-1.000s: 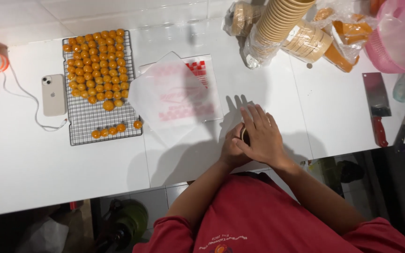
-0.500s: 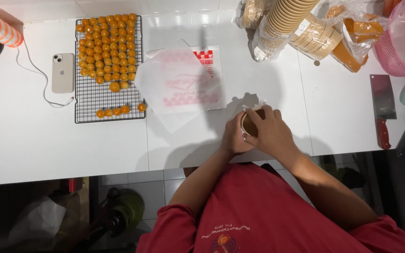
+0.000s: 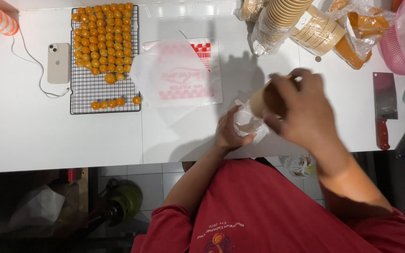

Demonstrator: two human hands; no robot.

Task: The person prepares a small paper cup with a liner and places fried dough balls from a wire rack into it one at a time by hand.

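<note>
- Right hand [image 3: 301,110] is raised a little over the white surface [image 3: 48,126], fingers wrapped around a small brown paper cup [image 3: 264,99]; the hand is motion-blurred, so the exact finger placement on the cup wall cannot be told.
- Left hand [image 3: 230,133] rests low on the surface, fingers curled around a crumpled piece of thin white paper [image 3: 247,122], just below and touching or nearly touching the cup.
- Cup, judged: light, thin-walled, dents under a hard squeeze. Best taken around the side wall with a loose full wrap, not pinched at the rim.
- Paper, judged: very light, limp, translucent, tears easily. Best gathered by its bunched folds.
- A flat stack of the same sheets [image 3: 179,77] lies in front of the hands, top sheet askew.
- Wire rack [image 3: 104,100] to the left carries rows of small orange balls [image 3: 101,35]; a phone [image 3: 58,62] on its cable lies beside it.
- Bagged sleeves of paper cups [image 3: 282,18] lie at the far edge; a cleaver [image 3: 384,105] lies to the right, well apart from the hands.
</note>
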